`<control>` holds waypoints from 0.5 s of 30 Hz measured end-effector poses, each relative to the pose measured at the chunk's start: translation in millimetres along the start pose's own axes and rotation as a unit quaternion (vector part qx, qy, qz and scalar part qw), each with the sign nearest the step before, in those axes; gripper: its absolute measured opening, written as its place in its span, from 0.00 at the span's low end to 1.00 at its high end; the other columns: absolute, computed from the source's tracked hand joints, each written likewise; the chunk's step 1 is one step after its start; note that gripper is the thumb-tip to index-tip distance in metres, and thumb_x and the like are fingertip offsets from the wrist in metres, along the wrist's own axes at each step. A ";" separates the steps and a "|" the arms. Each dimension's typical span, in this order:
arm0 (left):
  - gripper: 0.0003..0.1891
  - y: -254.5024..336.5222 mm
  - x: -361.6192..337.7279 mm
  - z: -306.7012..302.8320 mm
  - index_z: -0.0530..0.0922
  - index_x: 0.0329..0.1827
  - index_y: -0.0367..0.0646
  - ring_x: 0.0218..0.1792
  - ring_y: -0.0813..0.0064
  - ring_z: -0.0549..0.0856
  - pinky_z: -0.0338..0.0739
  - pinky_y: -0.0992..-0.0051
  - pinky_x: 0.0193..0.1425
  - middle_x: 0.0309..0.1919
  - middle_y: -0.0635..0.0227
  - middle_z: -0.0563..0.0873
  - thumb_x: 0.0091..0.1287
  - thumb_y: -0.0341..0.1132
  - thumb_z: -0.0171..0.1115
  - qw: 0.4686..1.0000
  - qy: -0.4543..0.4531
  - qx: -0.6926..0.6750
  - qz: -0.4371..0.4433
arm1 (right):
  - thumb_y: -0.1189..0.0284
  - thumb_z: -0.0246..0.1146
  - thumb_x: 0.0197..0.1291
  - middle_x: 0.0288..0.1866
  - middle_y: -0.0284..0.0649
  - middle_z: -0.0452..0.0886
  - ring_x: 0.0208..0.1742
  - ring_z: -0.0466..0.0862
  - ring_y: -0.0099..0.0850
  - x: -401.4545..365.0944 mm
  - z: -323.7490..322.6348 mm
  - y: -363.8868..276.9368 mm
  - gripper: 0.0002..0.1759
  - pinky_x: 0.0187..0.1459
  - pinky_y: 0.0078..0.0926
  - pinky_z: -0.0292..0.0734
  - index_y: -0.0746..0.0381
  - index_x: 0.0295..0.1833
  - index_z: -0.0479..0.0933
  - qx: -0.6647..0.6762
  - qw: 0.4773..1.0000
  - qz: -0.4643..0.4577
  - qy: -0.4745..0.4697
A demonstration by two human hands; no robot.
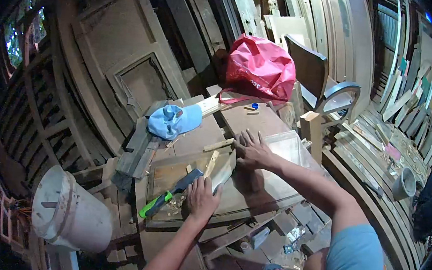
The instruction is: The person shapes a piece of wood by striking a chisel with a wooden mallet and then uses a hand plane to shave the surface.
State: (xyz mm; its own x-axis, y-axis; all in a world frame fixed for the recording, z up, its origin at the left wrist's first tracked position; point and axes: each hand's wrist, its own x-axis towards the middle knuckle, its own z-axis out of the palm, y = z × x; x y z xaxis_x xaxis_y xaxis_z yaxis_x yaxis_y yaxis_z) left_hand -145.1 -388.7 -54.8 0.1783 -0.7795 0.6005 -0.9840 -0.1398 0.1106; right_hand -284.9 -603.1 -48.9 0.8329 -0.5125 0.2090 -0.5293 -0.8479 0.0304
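My left hand (202, 199) lies on a wooden panel (283, 191), fingers stretched forward. Beside it rests a chisel (160, 202) with a green and black handle, its wide blade pointing away by my fingertips. A narrow strip of wood (212, 163) and a pale curved piece (227, 168) are just ahead of that hand. Further up the panel is my right hand (253, 151), fingers spread over its surface near the pale piece. A short wooden stick (218, 145) lies left of my right hand. Wood shavings (174, 204) are scattered around the chisel.
A blue cap (174, 120) and a pink bag (260, 69) sit at the bench's far side, with a blue bottle cap (254, 106) near the bag. White bucket (71, 209) at left, grey bucket (404, 184) at right. A chair (313, 66) stands behind; boards line the walls.
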 end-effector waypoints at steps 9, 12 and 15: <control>0.23 -0.4 1.5 -5.2 0.74 0.38 0.40 0.39 0.58 0.76 0.68 0.60 0.43 0.34 0.59 0.75 0.52 0.50 0.70 1.000 -0.012 -0.007 0.020 | 0.64 0.58 0.58 0.74 0.49 0.58 0.77 0.51 0.49 -1.3 -21.5 2.8 0.29 0.69 0.66 0.50 0.45 0.68 0.68 0.043 0.996 -0.063 -0.041; 0.24 -0.5 1.0 -6.2 0.74 0.38 0.40 0.39 0.58 0.76 0.68 0.60 0.43 0.33 0.59 0.75 0.53 0.52 0.70 1.000 -0.014 -0.016 0.021 | 0.66 0.59 0.58 0.70 0.48 0.63 0.75 0.57 0.48 -2.4 -33.7 5.5 0.27 0.68 0.63 0.53 0.45 0.66 0.70 0.041 0.995 -0.077 -0.037; 0.22 1.3 -0.5 -6.5 0.75 0.39 0.39 0.39 0.57 0.78 0.69 0.59 0.43 0.34 0.57 0.77 0.58 0.51 0.65 1.000 0.007 -0.008 0.027 | 0.66 0.61 0.56 0.61 0.45 0.70 0.69 0.66 0.42 -9.1 -42.3 8.7 0.24 0.67 0.60 0.57 0.44 0.61 0.73 0.108 0.988 -0.098 0.046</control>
State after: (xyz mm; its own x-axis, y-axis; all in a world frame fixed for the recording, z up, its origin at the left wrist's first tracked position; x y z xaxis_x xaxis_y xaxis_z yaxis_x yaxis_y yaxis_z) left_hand -146.5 -384.6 -49.8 0.1248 -0.7775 0.6163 -0.9921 -0.0883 0.0895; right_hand -303.9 -600.1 -9.2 0.8926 -0.3294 0.3080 -0.3041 -0.9440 -0.1283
